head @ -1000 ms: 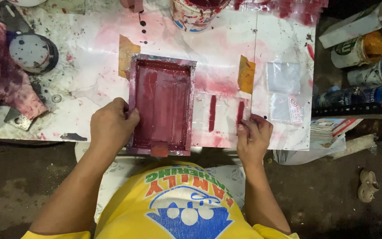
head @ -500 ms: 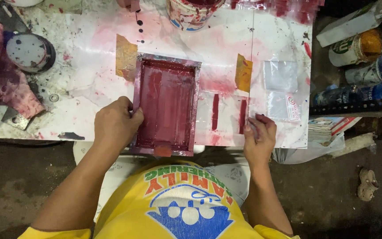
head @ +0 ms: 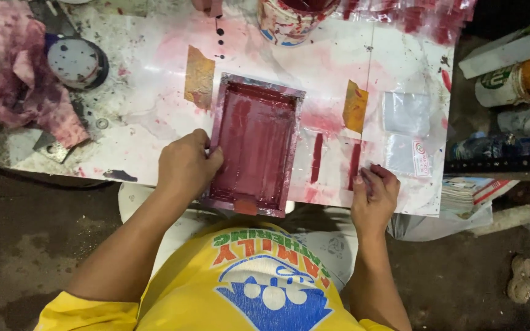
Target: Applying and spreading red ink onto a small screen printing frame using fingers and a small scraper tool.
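Left hand (head: 185, 165) clamped on upright red printing frame (head: 254, 144), long axis away from body.

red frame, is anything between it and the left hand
Nothing visible: the left hand rests directly on the left edge of the red frame. The right hand is apart, on the stained table by two red stripes.

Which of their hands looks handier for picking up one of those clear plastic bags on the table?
Probably the right hand: it rests on the table edge just beside the clear bags, while the left hand grips the red printing frame, farther away.
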